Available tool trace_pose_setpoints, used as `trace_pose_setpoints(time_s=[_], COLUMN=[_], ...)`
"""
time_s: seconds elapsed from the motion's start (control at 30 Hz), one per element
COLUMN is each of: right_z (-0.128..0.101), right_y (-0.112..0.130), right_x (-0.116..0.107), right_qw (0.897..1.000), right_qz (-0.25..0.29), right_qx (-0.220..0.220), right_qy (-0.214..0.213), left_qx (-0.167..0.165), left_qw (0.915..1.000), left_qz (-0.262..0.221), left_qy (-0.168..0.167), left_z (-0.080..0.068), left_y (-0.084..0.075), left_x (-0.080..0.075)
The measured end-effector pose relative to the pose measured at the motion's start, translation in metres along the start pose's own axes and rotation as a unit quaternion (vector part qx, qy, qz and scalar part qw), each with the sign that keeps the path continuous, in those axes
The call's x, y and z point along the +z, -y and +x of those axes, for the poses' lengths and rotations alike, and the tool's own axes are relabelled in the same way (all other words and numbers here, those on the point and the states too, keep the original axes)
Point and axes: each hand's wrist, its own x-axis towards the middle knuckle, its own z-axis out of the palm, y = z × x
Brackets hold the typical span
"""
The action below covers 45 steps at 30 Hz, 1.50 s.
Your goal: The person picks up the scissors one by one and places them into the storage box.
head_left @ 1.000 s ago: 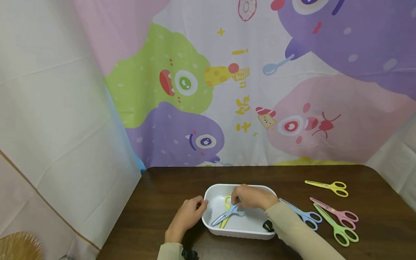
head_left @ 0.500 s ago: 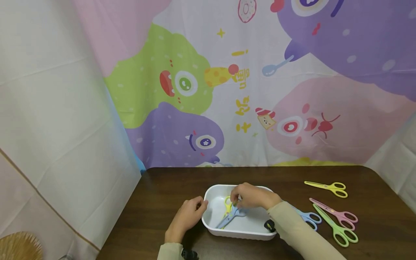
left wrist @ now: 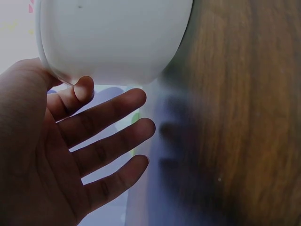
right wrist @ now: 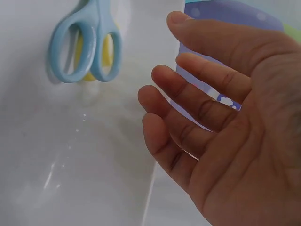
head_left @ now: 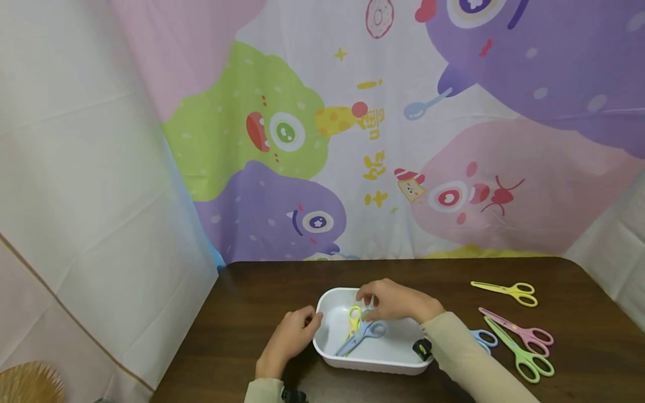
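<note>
The left hand (head_left: 287, 341) touched the one white tub's (head_left: 373, 364) left rim, fingers (left wrist: 113, 136) spread. Two scissors lay inside: blue (head_left: 361, 336) over yellow (head_left: 354, 318). The right hand (head_left: 395, 301) hovered above them, fingers (right wrist: 188, 94) loosely apart, empty. Four more scissors (head_left: 519, 336) lay on the counter (head_left: 252, 291).

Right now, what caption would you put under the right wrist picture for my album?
An open right hand hovers over blue scissors lying on yellow scissors inside a white tub.
</note>
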Motion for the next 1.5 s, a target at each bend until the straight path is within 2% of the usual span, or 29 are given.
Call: trace_pose_setpoints(time_s=[0.37, 0.57, 0.77, 0.9, 1.13, 1.3, 1.5], right_z=[-0.009, -0.019, -0.031, -0.038, -0.055, -0.069, -0.085], right_y=[0.0, 0.002, 0.001, -0.005, -0.016, -0.025, -0.036], right_x=[-0.016, -0.023, -0.028, -0.032, -0.035, -0.038, -0.039], right_qw=[0.999, 0.999, 0.998, 0.997, 0.994, 0.992, 0.989], right_qz=[-0.01, 0.012, 0.003, -0.017, -0.022, -0.03, -0.032], right_qx=[-0.021, -0.006, 0.008, -0.002, 0.022, 0.023, 0.043], right_qy=[-0.022, -0.03, -0.056, -0.081, -0.106, -0.124, -0.138], left_qx=[0.007, 0.01, 0.009, 0.008, 0.008, 0.01, 0.0], left_qw=[0.9999, 0.9999, 0.9999, 0.9999, 0.9999, 0.9999, 1.0], left_qz=[0.012, 0.007, 0.005, 0.008, 0.006, 0.009, 0.003], left_qy=[-0.008, -0.011, -0.012, -0.012, -0.008, -0.008, 0.0], left_z=[0.001, 0.0, -0.002, -0.001, -0.002, 0.0, 0.0], left_y=[-0.001, -0.002, -0.001, -0.001, 0.0, 0.0, 0.001], left_x=[0.002, 0.001, 0.0, 0.0, -0.001, -0.003, -0.004])
